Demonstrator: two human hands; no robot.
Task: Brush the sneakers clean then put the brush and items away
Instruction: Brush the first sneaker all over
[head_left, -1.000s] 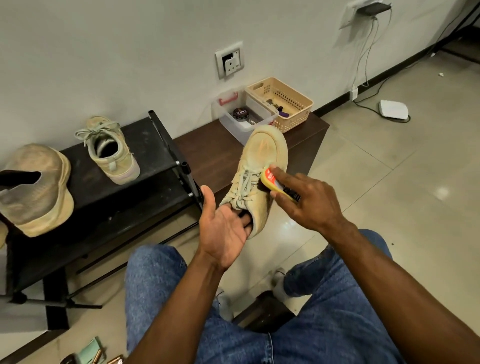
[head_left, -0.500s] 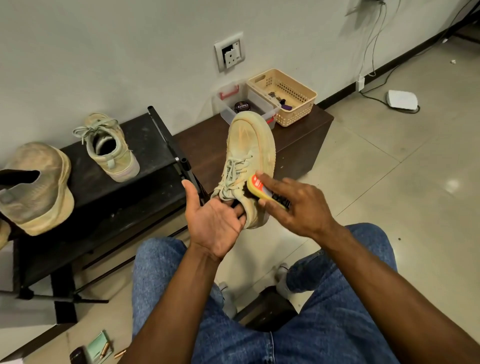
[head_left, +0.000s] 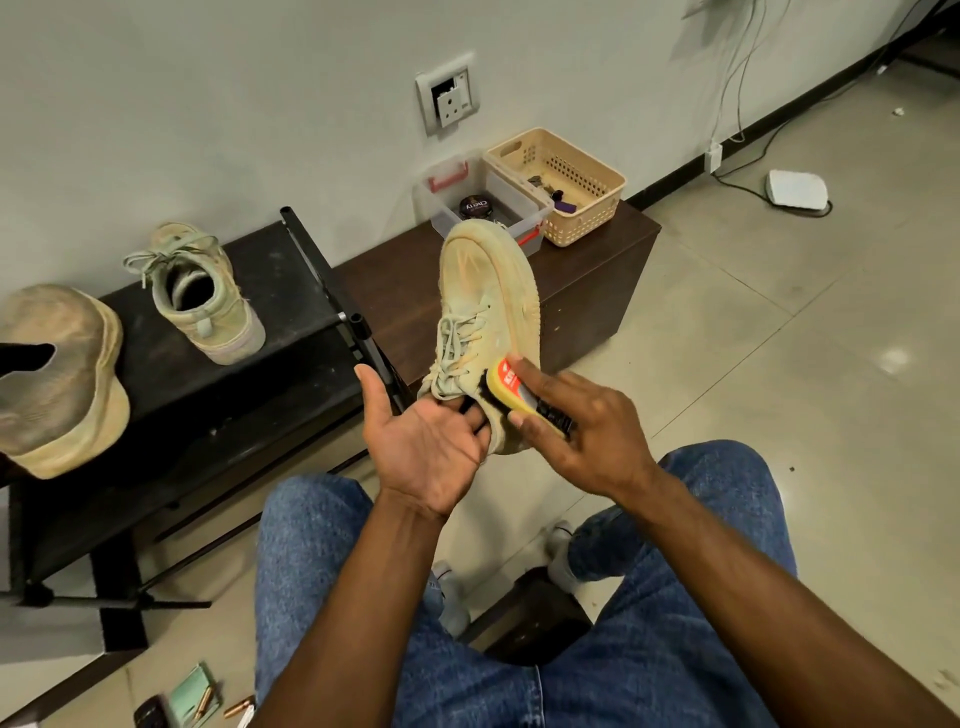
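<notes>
The left hand (head_left: 426, 447) holds a tan sneaker (head_left: 480, 322) up by its heel, fingers tucked into the opening, toe pointing away. The right hand (head_left: 576, 431) grips a yellow brush (head_left: 511, 387) against the sneaker's side; its red label is too blurred to read. Behind, a tin (head_left: 475, 207) in a clear box (head_left: 447, 179) on the worktop (head_left: 587, 270) reads "Cherry".
</notes>
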